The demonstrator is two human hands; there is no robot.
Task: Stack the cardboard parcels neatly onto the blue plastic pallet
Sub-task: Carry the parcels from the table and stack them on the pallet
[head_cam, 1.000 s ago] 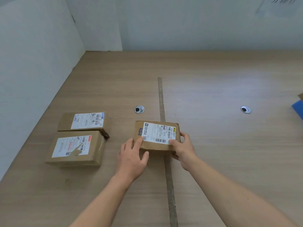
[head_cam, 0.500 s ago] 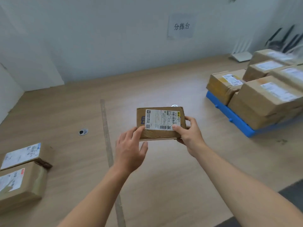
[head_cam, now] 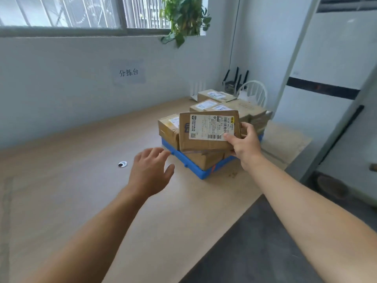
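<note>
Right grip [head_cam: 244, 146] grasping parcel [head_cam: 206, 131], left grip [head_cam: 151, 174] released, pallet [head_cam: 193, 169] mostly hidden

The left hand [head_cam: 151, 174] has let go of the flat brown cardboard parcel with a white shipping label [head_cam: 204, 145] and now hangs open over the pale wooden table [head_cam: 81, 201]. The right hand [head_cam: 244, 146] alone grips it (thumb on the label's corner), carried across to the stacked cardboard boxes [head_cam: 168, 130] on the blue plastic pallet [head_cam: 183, 160].
</note>
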